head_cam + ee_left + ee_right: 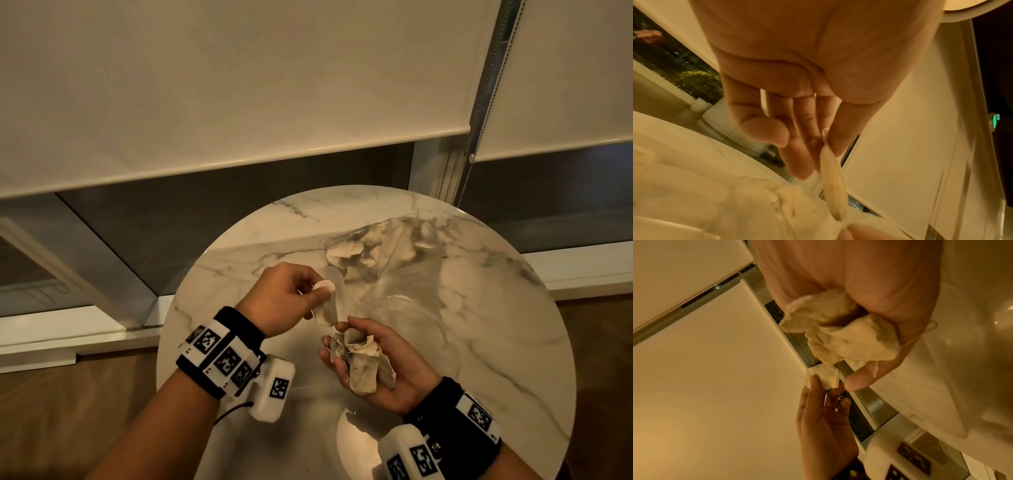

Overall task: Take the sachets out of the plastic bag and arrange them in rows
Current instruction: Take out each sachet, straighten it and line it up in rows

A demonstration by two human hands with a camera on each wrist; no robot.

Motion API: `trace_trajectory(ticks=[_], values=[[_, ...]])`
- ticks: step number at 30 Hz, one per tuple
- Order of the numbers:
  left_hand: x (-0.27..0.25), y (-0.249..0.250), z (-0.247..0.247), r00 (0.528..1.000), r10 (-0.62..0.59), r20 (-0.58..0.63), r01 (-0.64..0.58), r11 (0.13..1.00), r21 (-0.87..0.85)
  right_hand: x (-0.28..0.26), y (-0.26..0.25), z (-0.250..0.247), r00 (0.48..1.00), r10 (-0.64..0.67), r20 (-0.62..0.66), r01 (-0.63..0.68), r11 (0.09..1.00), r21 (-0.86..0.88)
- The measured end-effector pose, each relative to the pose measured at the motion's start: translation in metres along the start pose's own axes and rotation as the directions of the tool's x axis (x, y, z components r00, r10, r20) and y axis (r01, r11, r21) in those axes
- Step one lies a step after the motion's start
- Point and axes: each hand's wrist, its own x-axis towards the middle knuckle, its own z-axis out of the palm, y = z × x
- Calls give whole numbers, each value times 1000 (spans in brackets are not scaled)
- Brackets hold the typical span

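Sachets bunch in the curled right hand; left hand pinches one sachet, seemingly edge-on from its wrist.

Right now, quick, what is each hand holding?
Left hand: pinching one sachet by its top.
Right hand: palm up, cupping a bunch of sachets.

Bare marble table left of the plastic bag; bag fills far right.
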Motion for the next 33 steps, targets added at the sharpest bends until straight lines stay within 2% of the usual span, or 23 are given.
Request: trace_trajectory(ticks=[5, 8, 10, 14, 16, 23, 27, 33], values=[[-1, -16, -21, 998, -24, -61, 23, 999, -24, 0, -2, -2, 1000, -6, -2, 6, 1000, 1], [7, -41, -36, 988, -90, -125, 106, 987, 122, 0, -4, -1, 1000, -13, -13, 13, 1000, 5], [12, -58, -45, 978, -150, -146, 185, 946, 267, -1, -4, 2, 1000, -12, -25, 12, 1000, -2], [23, -82, -43, 960, -260, -103, 279, 882, 380, -4, -4, 2, 999, -21, -33, 22, 1000, 11], [27, -90, -40, 957, -285, -63, 284, 860, 424, -4, -5, 1, 999, -19, -33, 19, 1000, 13], [46, -99, -35, 944, -327, -45, 292, 766, 572, -2, -5, 0, 998, -30, -60, 30, 1000, 2], [53, -99, -34, 948, -298, -112, 299, 713, 634, -2, -6, -2, 999, -21, -47, 21, 1000, 5], [60, -98, -35, 942, -284, -179, 330, 683, 651, -1, -6, 0, 999, -21, -47, 20, 1000, -7]])
